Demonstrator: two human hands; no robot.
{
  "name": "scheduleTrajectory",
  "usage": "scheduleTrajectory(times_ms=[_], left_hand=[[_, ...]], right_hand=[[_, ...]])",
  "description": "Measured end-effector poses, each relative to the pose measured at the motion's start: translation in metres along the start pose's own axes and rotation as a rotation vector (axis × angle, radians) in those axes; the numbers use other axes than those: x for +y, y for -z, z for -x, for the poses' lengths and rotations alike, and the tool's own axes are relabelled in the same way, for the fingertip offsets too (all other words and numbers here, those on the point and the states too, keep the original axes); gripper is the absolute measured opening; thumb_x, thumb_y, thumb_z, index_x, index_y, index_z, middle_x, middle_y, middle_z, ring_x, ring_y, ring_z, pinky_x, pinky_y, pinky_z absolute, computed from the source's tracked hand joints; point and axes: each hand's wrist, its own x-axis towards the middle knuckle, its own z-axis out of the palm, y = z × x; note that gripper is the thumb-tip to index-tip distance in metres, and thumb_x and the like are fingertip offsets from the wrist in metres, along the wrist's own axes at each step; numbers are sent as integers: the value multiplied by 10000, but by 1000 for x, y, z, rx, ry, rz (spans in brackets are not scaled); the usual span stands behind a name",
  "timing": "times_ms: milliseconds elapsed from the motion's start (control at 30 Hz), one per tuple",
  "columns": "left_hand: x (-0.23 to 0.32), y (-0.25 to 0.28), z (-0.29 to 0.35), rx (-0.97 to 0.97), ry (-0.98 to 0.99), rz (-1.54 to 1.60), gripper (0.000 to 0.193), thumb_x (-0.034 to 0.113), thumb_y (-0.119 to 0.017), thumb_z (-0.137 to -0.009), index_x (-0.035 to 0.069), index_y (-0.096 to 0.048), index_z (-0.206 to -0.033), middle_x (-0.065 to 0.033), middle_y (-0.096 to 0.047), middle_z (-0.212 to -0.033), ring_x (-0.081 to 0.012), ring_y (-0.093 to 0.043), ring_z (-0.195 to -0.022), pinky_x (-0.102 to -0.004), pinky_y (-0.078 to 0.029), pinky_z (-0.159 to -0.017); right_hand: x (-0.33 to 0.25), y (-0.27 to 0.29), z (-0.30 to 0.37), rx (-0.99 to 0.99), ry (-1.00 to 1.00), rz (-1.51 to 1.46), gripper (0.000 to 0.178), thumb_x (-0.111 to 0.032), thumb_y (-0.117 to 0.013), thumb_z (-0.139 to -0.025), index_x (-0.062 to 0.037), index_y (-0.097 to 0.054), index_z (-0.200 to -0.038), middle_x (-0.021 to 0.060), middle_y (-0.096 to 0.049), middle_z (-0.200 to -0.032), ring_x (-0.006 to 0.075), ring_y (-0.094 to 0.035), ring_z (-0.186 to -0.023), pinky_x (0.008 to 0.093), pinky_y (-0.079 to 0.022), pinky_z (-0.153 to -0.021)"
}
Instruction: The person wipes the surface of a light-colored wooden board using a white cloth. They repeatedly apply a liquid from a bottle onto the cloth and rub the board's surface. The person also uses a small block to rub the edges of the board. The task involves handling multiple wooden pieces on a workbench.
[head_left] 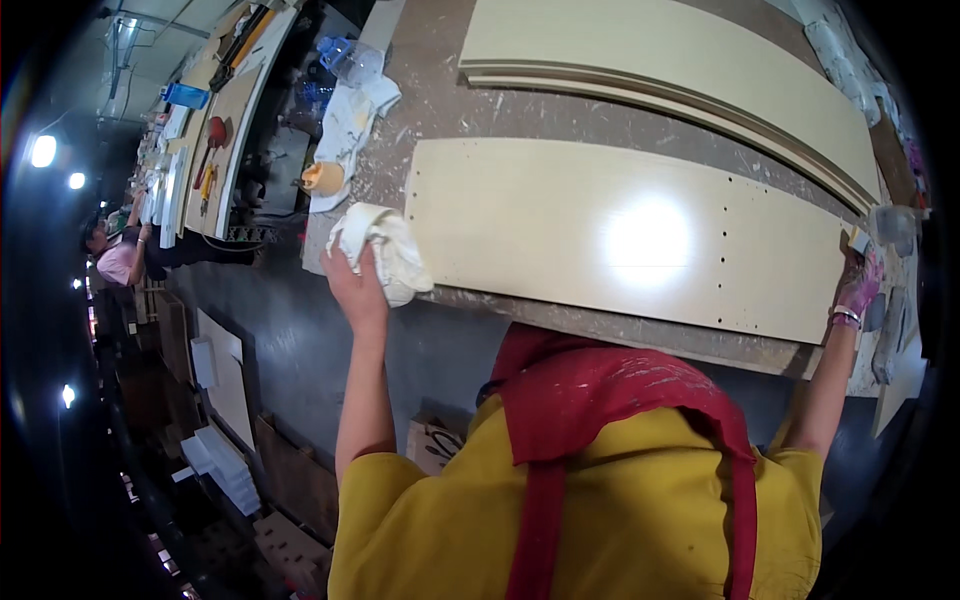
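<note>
A long cream-coloured board lies flat on the workbench in front of me, with small dark holes near both ends and a bright glare on its right half. At its left end my left hand grips a crumpled white cloth, which touches the board's edge. My right hand, purple-pink over the fingers and with a band at the wrist, is at the board's far right end. Its fingers close around a small pale block, whose exact kind is too small to tell.
Behind the board, more cream panels lie stacked on the paint-spattered bench. At the bench's left are a white rag, an orange cup and a clear blue-topped bottle. Further left, a person works beside another bench.
</note>
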Motion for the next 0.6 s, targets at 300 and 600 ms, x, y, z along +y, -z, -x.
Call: scheduleTrajectory(times_ms=[300,600], left_hand=[[179,-132,150,-309,-843,-142,532,194,-622,-777,234,-575,-1305,-151,-492,-1331,-302,-462,-1264,-551,-320,-994],[209,-129,126,-563,-753,-298,666,240,-718,-749,155,-505,-1374,-200,-445,-1394,-407,-390,-1295,-504,-311,-1069]], right_hand=[[-10,-16,22,-14,-76,-2,213,-177,-597,-939,-29,-558,-1087,133,-590,-1074,199,-609,-964,312,-552,-784],[-69,68,16,-357,-256,-444,242,-207,-523,-954,-70,-571,-1147,93,-610,-1103,236,-605,-989,385,-542,-842]])
